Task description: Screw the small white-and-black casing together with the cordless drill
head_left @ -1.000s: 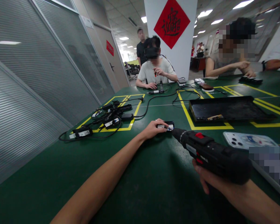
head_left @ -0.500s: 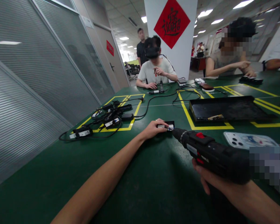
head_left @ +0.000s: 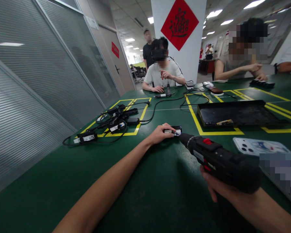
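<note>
My right hand [head_left: 214, 183] is wrapped round the handle of a black cordless drill [head_left: 220, 158] with red parts, held level and pointing forward and left. Its chuck end reaches the near right edge of a small black case [head_left: 178, 128] with white and bluish parts inside. Whether the bit touches the case cannot be made out. My left hand [head_left: 160, 133] grips that case from the left, its fingers over the top, holding it on the green table [head_left: 145, 194].
Left lies a heap of black adapters and cables [head_left: 121, 118] in a yellow taped frame. At right are a black tray [head_left: 232, 113], a phone [head_left: 260, 145] and a grey device [head_left: 278, 176]. One co-worker [head_left: 163, 72] sits opposite, another [head_left: 240, 66] far right.
Almost nothing differs. The whole view has shifted slightly; both hands, the drill and the case keep the same places relative to each other.
</note>
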Motion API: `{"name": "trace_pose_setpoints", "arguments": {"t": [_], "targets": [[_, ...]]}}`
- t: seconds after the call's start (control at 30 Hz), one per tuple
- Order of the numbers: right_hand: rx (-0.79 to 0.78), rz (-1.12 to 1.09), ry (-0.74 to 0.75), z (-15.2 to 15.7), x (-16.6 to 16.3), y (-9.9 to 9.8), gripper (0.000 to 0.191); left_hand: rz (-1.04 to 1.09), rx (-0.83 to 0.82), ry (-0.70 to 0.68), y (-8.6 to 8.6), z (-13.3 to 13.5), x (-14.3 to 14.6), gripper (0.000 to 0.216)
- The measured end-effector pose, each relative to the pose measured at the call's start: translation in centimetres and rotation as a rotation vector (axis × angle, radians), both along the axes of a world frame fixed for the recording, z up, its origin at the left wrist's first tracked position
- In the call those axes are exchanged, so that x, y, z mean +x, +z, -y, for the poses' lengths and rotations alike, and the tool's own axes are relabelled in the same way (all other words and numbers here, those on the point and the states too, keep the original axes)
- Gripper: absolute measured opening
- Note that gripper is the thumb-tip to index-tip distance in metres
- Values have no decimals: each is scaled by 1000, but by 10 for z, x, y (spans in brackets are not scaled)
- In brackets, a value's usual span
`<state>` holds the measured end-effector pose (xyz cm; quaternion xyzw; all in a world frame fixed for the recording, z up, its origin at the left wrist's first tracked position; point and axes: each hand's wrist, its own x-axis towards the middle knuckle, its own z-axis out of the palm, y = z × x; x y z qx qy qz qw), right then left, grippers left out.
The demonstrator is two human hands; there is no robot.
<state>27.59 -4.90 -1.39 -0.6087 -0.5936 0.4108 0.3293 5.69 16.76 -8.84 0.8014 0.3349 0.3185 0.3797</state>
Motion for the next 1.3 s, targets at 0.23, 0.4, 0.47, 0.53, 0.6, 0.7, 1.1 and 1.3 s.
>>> {"name": "trace_pose_setpoints", "arguments": {"t": [0.23,0.4,0.47,0.53,0.6,0.7,1.1,1.3], "targets": [[-86,-76,8,-1,-1,17,7,5,13,-5,-2,-2,0,27],[-103,-69,-15,-2,-11,4,3,-3,14,2,-3,-2,1,28],[-92,-72,-61,-4,-16,-4,3,-2,23,-5,-3,-2,0,28],[-103,-125,-59,-6,-18,-9,5,7,30,-17,-3,-2,0,27],[-116,-158,-13,-8,-18,-8,6,19,32,-23,-3,-2,-1,27],[-126,-203,26,-8,-18,-4,6,26,24,-18,-3,-2,-1,27],[-54,36,-49,-3,-11,-26,16,29,15,-14,-3,-1,0,28],[-39,176,-42,-2,-1,-35,27,27,21,-8,-3,-2,0,27]]}}
